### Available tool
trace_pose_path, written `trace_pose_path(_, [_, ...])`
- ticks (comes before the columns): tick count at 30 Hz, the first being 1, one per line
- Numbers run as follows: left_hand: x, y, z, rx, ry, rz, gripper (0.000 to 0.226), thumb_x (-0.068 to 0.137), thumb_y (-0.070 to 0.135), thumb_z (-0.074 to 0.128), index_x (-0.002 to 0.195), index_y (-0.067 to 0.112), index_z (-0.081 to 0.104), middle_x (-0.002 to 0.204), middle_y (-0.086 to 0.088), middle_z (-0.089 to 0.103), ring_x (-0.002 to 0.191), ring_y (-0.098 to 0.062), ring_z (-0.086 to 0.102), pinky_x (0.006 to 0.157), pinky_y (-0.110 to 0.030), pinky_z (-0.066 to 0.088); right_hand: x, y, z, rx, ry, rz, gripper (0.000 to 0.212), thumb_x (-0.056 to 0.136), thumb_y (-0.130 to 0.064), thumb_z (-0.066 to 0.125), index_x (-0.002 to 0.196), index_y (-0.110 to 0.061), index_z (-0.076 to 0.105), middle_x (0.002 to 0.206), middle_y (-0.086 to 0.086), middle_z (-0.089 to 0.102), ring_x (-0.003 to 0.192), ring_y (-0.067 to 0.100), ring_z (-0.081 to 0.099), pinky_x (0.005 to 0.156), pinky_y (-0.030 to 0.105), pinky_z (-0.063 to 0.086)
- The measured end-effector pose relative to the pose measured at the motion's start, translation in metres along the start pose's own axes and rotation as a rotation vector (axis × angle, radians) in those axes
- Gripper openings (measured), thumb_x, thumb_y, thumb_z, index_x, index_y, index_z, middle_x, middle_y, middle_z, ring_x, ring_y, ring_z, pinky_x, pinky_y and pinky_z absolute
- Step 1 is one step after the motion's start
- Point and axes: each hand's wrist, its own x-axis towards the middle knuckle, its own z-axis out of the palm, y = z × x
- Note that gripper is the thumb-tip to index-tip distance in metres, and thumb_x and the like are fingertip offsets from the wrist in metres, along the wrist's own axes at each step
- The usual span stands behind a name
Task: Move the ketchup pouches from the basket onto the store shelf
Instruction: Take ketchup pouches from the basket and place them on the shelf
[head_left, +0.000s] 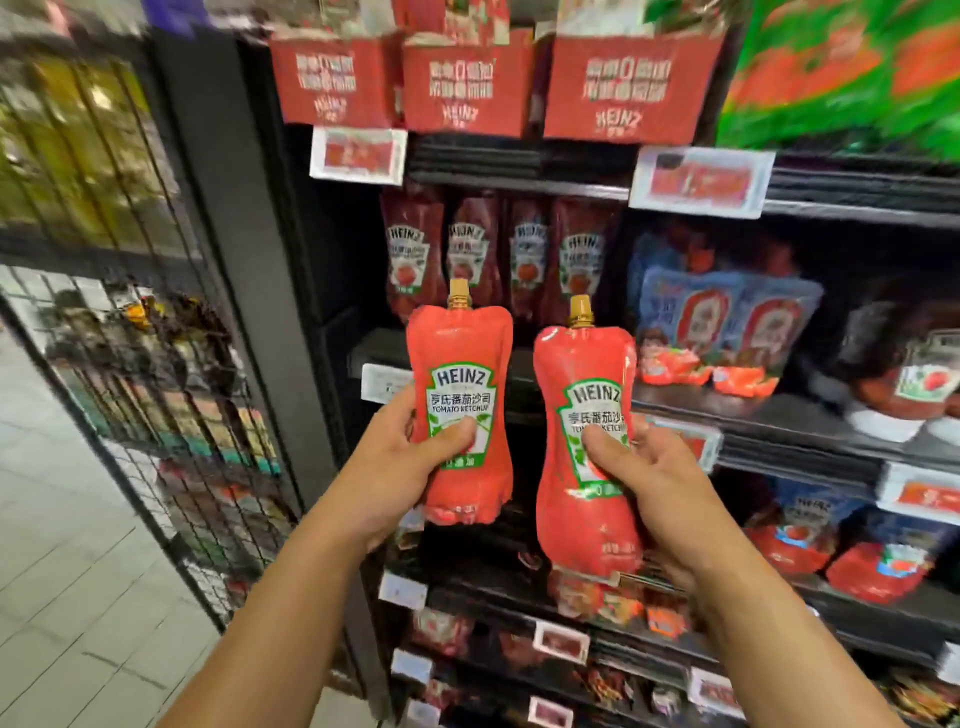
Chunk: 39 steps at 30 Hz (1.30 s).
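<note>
You stood before a tall black store shelf (519, 171) that filled the middle and right of the view, its tiers packed with red goods and fronted by white price tags. To the left stood a black wire-mesh rack (171, 415) holding blurred items, with pale floor tiles (67, 545) below it. Along the top tier sat three red Heinz display cartons (623, 88) side by side, and a green and red pack (841, 67) lay to their right. On the tier below, a row of dark red Heinz pouches (498, 254) stood upright at the far back, with blue-and-red packets (722, 322) to the right of them. Nearer to you, in front of that row, you held two ketchup pouches upright, side by side and slightly apart, neither one resting on the shelf. The left ketchup pouch (462, 364) sat a little higher, its gold cap pointing up; your left hand (395, 467) gripped its lower half, thumb pressed across the front label and fingers wrapped behind. The right ketchup pouch (582, 467) leaned slightly to the left, gold cap also on top; your right hand (649, 483) clasped it from the right side, thumb laid on the label, fingers curled round the back. Both forearms reached up from the near bottom edge.
</note>
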Motion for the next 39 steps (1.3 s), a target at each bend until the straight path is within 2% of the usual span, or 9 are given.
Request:
trace_pose_path(10, [0.113,0.051,-0.029,0.113,-0.172,-0.011,0.022,0.083,0.024,0.078,0.105,0.021,0.074,0.100,-0.007,0.078,0.090,-0.026,0.076,0.074,-0.041,0.061,0.053,-0.028,0.034,0.051,0.338,-0.050,0.043,0.074,-0.037,0.075,0.106,-0.008,0.071,0.091,0.015,0.077,0.072,0.020,0.074,0.059,0.029,0.057])
trace_pose_path(18, [0.182,0.046,0.005,0.401,-0.045,0.026,0.016,0.081,0.022,0.080,0.077,0.017,0.065,0.059,0.007,0.069,0.048,-0.004,0.065,0.035,-0.018,0.044,0.080,-0.031,0.033,-0.101,0.460,-0.114,0.028,0.092,-0.032,0.067,0.107,-0.009,0.071,0.096,0.015,0.077,0.080,0.023,0.075,0.065,0.031,0.058])
trace_pose_path(22, [0.192,0.029,0.006,0.528,-0.064,0.191,0.040,0.083,0.014,0.073,0.117,0.031,0.060,0.065,0.022,0.063,0.055,0.000,0.062,0.050,-0.016,0.050,0.093,-0.036,0.027,-0.236,0.506,-0.170,0.031,0.093,-0.034,0.068,0.112,-0.010,0.067,0.096,0.012,0.078,0.086,0.026,0.076,0.070,0.035,0.060])
trace_pose_path(26, [0.192,0.014,0.004,0.542,-0.108,0.191,0.057,0.089,0.015,0.067,0.141,0.022,0.046,0.107,-0.006,0.069,0.092,-0.030,0.067,0.082,-0.041,0.058,0.109,-0.040,0.023,-0.401,0.556,-0.181,0.034,0.093,-0.041,0.069,0.109,-0.011,0.066,0.092,0.007,0.078,0.083,0.023,0.076,0.071,0.038,0.061])
trace_pose_path(29, [0.192,0.009,0.003,0.723,-0.109,0.212,0.041,0.090,0.030,0.069,0.115,-0.001,0.060,0.093,-0.020,0.070,0.087,-0.035,0.065,0.078,-0.040,0.053,0.126,-0.041,0.022,-0.560,0.604,-0.210,0.024,0.095,-0.035,0.067,0.080,-0.016,0.065,0.061,-0.012,0.070,0.053,0.002,0.066,0.048,0.015,0.048])
trace_pose_path(31, [0.188,0.009,0.003,0.792,-0.057,0.223,0.033,0.086,0.039,0.072,0.077,0.008,0.062,0.061,-0.002,0.061,0.060,-0.020,0.058,0.057,-0.023,0.043,0.140,-0.038,0.018,-0.666,0.652,-0.219,0.030,0.095,-0.027,0.067,0.069,-0.023,0.052,0.041,-0.020,0.052,0.038,-0.002,0.050,0.041,0.007,0.033])
trace_pose_path(33, [0.185,0.009,0.003,0.845,0.005,0.251,0.041,0.083,0.040,0.072,0.061,0.016,0.047,0.048,0.006,0.048,0.046,-0.007,0.046,0.045,-0.018,0.033,0.148,-0.034,0.016,-0.745,0.639,-0.209,0.014,0.095,-0.030,0.066,0.098,-0.016,0.061,0.066,-0.020,0.064,0.056,-0.003,0.055,0.050,0.005,0.036])
trace_pose_path(35, [0.183,0.011,0.003,0.866,0.054,0.274,0.033,0.080,0.037,0.072,0.071,0.015,0.049,0.054,-0.002,0.054,0.048,-0.012,0.049,0.049,-0.030,0.044,0.150,-0.032,0.016,-0.828,0.625,-0.197,0.045,0.097,-0.035,0.064,0.134,-0.012,0.051,0.103,-0.007,0.066,0.088,0.010,0.060,0.067,0.006,0.039])
trace_pose_path(39, [0.185,0.014,0.002,0.962,0.133,0.241,0.053,0.079,0.036,0.075,0.119,0.008,0.055,0.065,0.000,0.059,0.056,-0.016,0.054,0.056,-0.029,0.046,0.148,-0.022,0.022,-1.166,0.736,-0.178,0.052,0.094,-0.040,0.065,0.125,-0.002,0.050,0.101,0.021,0.070,0.094,0.039,0.065,0.074,0.037,0.048])
